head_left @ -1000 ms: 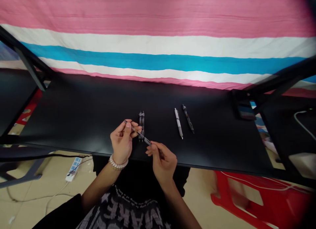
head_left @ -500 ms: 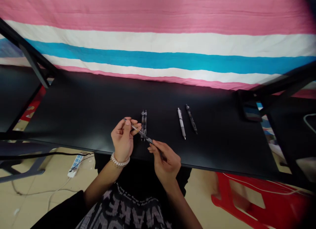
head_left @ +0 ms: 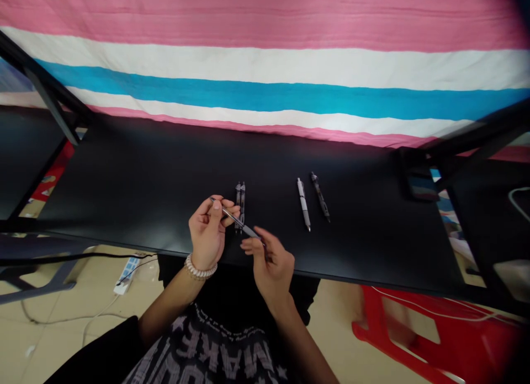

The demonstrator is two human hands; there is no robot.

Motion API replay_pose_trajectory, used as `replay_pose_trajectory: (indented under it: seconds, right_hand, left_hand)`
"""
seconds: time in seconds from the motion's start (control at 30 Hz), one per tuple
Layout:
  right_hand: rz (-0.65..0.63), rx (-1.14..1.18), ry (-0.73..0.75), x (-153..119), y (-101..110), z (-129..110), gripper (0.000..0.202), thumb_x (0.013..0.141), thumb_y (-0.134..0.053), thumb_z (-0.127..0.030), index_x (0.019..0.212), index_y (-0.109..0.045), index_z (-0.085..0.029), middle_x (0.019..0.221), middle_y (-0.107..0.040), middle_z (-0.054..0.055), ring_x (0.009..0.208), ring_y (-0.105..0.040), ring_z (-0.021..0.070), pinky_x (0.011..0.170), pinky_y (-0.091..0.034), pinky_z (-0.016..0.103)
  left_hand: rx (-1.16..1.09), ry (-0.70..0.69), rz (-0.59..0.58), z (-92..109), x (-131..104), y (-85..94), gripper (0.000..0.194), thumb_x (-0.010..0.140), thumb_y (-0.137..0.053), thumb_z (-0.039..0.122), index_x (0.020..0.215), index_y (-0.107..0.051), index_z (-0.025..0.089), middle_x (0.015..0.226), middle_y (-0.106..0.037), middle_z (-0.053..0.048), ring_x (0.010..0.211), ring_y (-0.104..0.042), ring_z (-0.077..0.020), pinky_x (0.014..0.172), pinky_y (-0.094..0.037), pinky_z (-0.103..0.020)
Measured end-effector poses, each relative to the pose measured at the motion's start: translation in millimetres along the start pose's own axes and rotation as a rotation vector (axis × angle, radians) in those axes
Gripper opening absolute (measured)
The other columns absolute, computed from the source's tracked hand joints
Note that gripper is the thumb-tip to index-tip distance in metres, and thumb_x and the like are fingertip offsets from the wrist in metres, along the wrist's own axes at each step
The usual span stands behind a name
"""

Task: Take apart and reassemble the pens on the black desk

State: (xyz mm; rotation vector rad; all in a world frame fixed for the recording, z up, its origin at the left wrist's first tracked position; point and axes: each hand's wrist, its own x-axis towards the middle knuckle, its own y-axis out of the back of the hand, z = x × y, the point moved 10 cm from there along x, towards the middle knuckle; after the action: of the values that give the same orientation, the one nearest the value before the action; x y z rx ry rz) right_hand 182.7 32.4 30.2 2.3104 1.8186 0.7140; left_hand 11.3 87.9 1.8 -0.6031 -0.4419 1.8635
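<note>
My left hand (head_left: 207, 229) pinches the upper end of a slim pen (head_left: 232, 214) with a grey grip, between thumb and fingers. The pen slants down to the right. My right hand (head_left: 273, 262) is around its lower end, and its fingers hide the tip. Just behind the held pen, two dark pens (head_left: 242, 196) lie side by side on the black table (head_left: 165, 169). To the right lie a white pen (head_left: 303, 202) with a grey grip and another black pen (head_left: 320, 197).
A dark phone-like slab (head_left: 420, 180) lies at the table's right end. Striped cloth (head_left: 265, 94) hangs along the back edge. Black frame bars (head_left: 52, 105) stand at both sides. Below are a red stool (head_left: 372, 329) and a power strip (head_left: 127, 275) with cables.
My right hand has shifted a little left along the pen, and its fingers have changed position around the lower end. My left hand keeps its hold. The view has moved slightly.
</note>
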Motion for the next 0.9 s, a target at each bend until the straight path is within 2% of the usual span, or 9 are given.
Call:
replay_pose_trajectory:
  seconds: [0.07,0.13,0.27,0.37,0.5,0.6,0.7,0.8,0.9]
  right_hand:
    - [-0.002,0.027,-0.019,0.7,1.3,2.7,0.022,0.096,-0.064,-0.029,0.114,-0.07,-0.02,0.093,-0.08,0.007,0.08,-0.078,0.0196,0.073,-0.067,0.032]
    - [-0.033,0.033,-0.032,2.5,0.3,3.6,0.016,0.095,-0.064,-0.028,0.107,-0.073,-0.02,0.089,-0.08,0.006,0.074,-0.077,0.0183,0.072,-0.066,0.032]
    - [-0.031,0.028,-0.06,5.5,1.9,4.1,0.02,0.094,-0.067,-0.031,0.11,-0.072,-0.02,0.091,-0.079,0.007,0.073,-0.076,0.018,0.069,-0.066,0.031]
    - [-0.07,0.031,-0.065,5.4,-3.3,2.6,0.016,0.097,-0.06,-0.03,0.098,-0.073,-0.02,0.079,-0.077,0.004,0.065,-0.074,0.0161,0.064,-0.063,0.028]
    - [-0.081,0.067,-0.138,2.7,-7.2,6.9,0.024,0.096,-0.062,-0.041,0.094,-0.072,-0.019,0.075,-0.075,0.004,0.061,-0.072,0.0153,0.06,-0.06,0.025]
    - [-0.261,0.281,-0.362,-9.3,-30.9,21.7,0.041,0.101,-0.05,-0.049,0.077,-0.065,-0.019,0.051,-0.062,-0.003,0.034,-0.053,0.0083,0.037,-0.042,0.018]
    - [-0.337,0.468,-0.563,-25.2,-46.5,30.7,0.051,0.101,-0.045,-0.057,0.069,-0.057,-0.019,0.04,-0.05,-0.007,0.025,-0.035,0.0057,0.029,-0.025,0.017]
    - [-0.286,0.388,-0.493,-26.3,-42.2,25.7,0.049,0.102,-0.045,-0.053,0.069,-0.058,-0.019,0.041,-0.05,-0.006,0.029,-0.038,0.0059,0.034,-0.029,0.018]
    - [-0.262,0.188,-0.245,-22.3,-36.6,6.2,0.042,0.103,-0.047,-0.039,0.069,-0.061,-0.018,0.049,-0.055,-0.003,0.04,-0.049,0.0075,0.044,-0.037,0.019]
  left_hand:
    - [0.003,-0.009,0.003,1.3,1.3,1.3,0.026,0.084,-0.08,0.037,0.096,-0.069,0.017,0.087,-0.075,-0.003,0.081,-0.076,-0.0149,0.079,-0.064,-0.028]
    - [0.01,-0.014,0.02,1.4,2.2,3.8,0.027,0.083,-0.08,0.038,0.096,-0.069,0.017,0.087,-0.075,-0.003,0.081,-0.076,-0.0147,0.08,-0.064,-0.028]
    - [0.014,-0.025,0.034,1.0,2.5,6.1,0.027,0.084,-0.079,0.038,0.097,-0.069,0.017,0.087,-0.075,-0.003,0.081,-0.076,-0.0142,0.081,-0.063,-0.028]
    - [0.003,-0.026,0.019,0.8,1.5,4.5,0.026,0.085,-0.079,0.037,0.097,-0.069,0.017,0.087,-0.075,-0.003,0.08,-0.076,-0.0143,0.079,-0.063,-0.027]
    - [-0.026,-0.017,0.005,0.5,0.4,4.0,0.027,0.084,-0.08,0.037,0.097,-0.069,0.017,0.087,-0.074,-0.003,0.079,-0.075,-0.0141,0.078,-0.063,-0.027]
    - [-0.056,-0.003,-0.046,0.5,-0.2,-0.1,0.026,0.084,-0.079,0.036,0.098,-0.069,0.017,0.087,-0.072,-0.002,0.075,-0.072,-0.0119,0.075,-0.062,-0.025]
    - [-0.091,0.045,-0.113,0.1,-2.1,-8.8,0.022,0.085,-0.079,0.032,0.097,-0.069,0.017,0.086,-0.069,-0.002,0.073,-0.069,-0.0109,0.074,-0.06,-0.024]
    - [-0.237,0.154,-0.13,-1.4,-5.5,-16.7,0.02,0.087,-0.076,0.033,0.095,-0.067,0.017,0.076,-0.061,0.001,0.064,-0.06,-0.0076,0.065,-0.055,-0.02]
    - [-0.389,0.278,-0.087,-2.6,-9.0,-19.0,0.02,0.092,-0.063,0.037,0.093,-0.065,0.017,0.057,-0.04,0.008,0.044,-0.036,-0.005,0.045,-0.038,-0.017]
